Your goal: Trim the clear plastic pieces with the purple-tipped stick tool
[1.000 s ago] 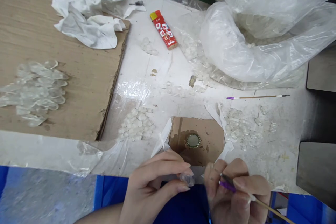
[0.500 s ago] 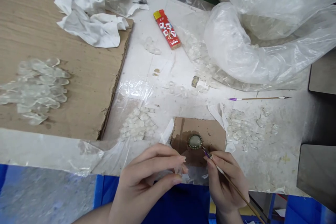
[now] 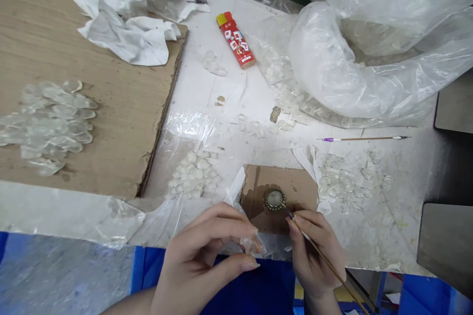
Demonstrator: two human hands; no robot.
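Note:
My left hand pinches a small clear plastic piece between thumb and fingers at the table's near edge. My right hand grips a thin brush with a wooden handle and purple ferrule. The brush tip touches a round metal bottle cap lying on a small cardboard square.
A pile of clear pieces lies left of the cardboard square, more to its right. A large cardboard sheet carries clear pieces and crumpled white paper. A red lighter, a second brush and big plastic bags lie farther back.
My right hand moved from near my left hand forward to the bottle cap and set the brush tip on it. My left hand kept the clear piece and drifted slightly left.

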